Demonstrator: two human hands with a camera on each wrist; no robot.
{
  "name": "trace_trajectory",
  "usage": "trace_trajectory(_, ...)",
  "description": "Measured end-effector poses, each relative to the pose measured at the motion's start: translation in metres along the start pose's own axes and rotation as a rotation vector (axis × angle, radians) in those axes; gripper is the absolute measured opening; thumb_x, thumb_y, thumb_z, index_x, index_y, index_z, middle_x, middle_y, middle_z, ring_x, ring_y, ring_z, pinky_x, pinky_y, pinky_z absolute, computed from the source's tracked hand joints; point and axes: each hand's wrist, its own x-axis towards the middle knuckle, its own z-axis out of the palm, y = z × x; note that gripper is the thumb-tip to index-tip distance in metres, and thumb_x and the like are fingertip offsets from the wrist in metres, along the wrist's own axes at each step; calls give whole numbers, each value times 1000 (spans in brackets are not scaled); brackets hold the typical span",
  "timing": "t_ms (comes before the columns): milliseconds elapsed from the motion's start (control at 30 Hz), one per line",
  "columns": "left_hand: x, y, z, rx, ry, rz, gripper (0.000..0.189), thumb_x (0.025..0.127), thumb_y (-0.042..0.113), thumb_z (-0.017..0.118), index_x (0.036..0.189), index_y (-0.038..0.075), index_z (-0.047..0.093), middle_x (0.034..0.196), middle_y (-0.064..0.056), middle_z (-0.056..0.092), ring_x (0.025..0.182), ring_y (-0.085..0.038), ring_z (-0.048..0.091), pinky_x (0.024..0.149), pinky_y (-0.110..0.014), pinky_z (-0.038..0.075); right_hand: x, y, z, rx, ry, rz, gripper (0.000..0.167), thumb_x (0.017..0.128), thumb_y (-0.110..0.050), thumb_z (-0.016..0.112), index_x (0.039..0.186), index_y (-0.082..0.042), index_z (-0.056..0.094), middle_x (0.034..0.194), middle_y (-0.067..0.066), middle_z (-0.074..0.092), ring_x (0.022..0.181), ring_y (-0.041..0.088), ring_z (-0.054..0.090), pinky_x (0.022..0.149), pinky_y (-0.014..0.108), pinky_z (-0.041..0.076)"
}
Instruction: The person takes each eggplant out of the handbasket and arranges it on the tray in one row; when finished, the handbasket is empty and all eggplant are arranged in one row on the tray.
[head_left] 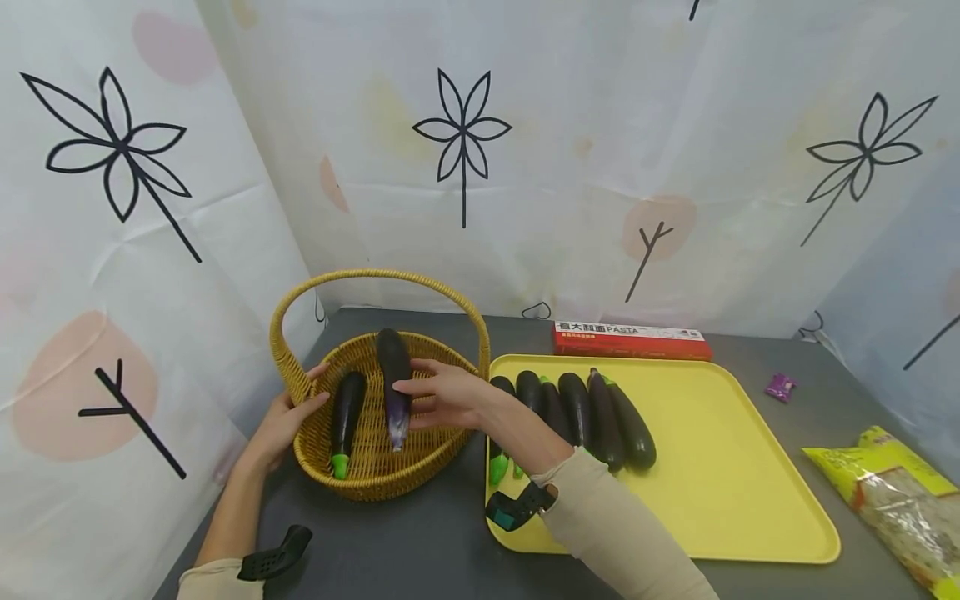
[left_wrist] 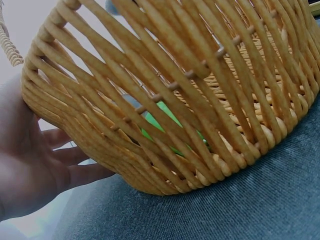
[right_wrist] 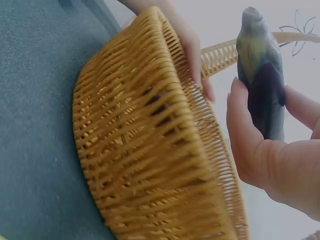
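A dark purple eggplant is held over the wicker basket by my right hand, thumb on one side and fingers on the other. In the right wrist view the pale stem end of this eggplant points up, above the rim. My left hand grips the basket's left rim by the handle base, its thumb over the edge. The left wrist view has the left hand against the outer weave. Inside the basket lies another eggplant with a green stem end.
Right of the basket, a yellow tray bears several eggplants at its left side. A red and white pasta box stands behind it. On the right are a small purple packet and a yellow bag. The basket's tall handle arches overhead.
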Motion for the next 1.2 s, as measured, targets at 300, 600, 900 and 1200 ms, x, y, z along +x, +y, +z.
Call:
trace_trajectory(300,-1,0,0,9,-2,0,62,101,30,50,152,8,23,146,-28,29,115,-31,46,77,-27,49,-32,-5,-13,-126,-76,-24,69,97,-11,58,152,-17,18,131,16,50,115,33,54,89,47,47)
trace_trajectory(600,-1,0,-1,-1,-3,-2,62,101,30,50,152,8,23,142,-29,32,102,-9,52,76,-27,50,-63,-2,-38,-193,-125,-41,69,97,-11,56,153,-16,16,135,17,44,111,31,56,87,47,48)
trace_trajectory(900,-1,0,-1,-5,-5,-9,62,101,30,50,152,9,23,143,-29,31,107,-17,51,77,-27,50,-93,9,-66,-246,-126,-44,72,95,-11,61,153,-15,17,114,14,54,87,20,58,72,39,52)
trace_trajectory(1200,0,-1,-1,-9,-8,3,62,101,29,50,152,8,23,144,-29,31,101,-7,52,76,-26,50,-124,17,-97,-259,-144,-48,80,92,-15,65,152,-8,12,115,18,51,98,27,59,80,46,51)
